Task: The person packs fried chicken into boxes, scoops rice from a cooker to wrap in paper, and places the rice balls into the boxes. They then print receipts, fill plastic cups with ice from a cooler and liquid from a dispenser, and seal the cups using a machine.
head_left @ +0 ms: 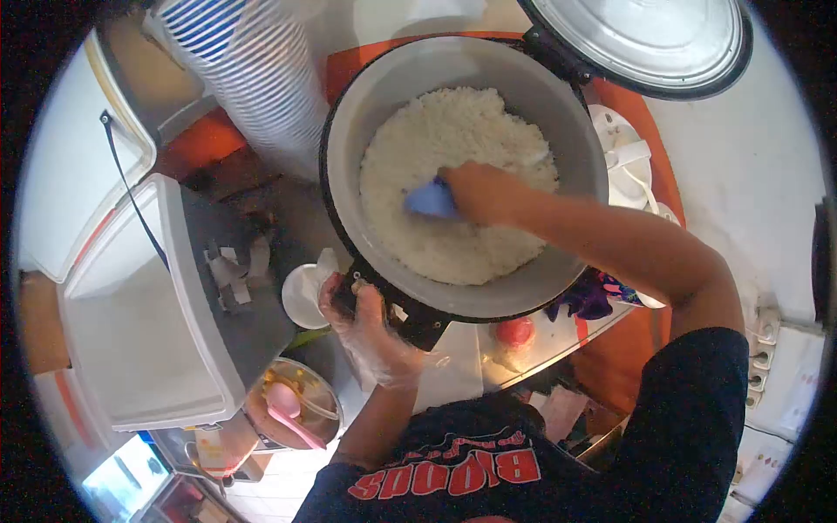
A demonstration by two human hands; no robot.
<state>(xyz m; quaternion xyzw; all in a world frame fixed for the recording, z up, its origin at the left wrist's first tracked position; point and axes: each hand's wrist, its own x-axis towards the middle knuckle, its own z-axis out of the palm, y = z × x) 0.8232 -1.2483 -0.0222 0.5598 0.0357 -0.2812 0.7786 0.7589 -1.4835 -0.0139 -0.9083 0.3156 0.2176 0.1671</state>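
Observation:
My right hand [488, 195] is closed on a blue rice scoop [429, 200] inside the large rice cooker [353, 113]. The scoop is blurred and touches the white rice [458, 131], which covers the cooker's bottom. My left hand [375, 336], in a clear plastic glove, grips the black front handle [397, 312] of the cooker, thumb on top; some of its fingers are hidden. Just left of that hand is a white round bowl or cup [302, 296]. The cooker's lid [645, 35] stands open at the back right.
Tall stacked plastic cups [261, 78] lean at back left. A white cooler box [196, 322] stands left. Below it, a bowl [327, 427] holds food and a pink spoon [283, 401]. A red round object [514, 331] and a dark patterned cloth [584, 301] lie by the cooker's front.

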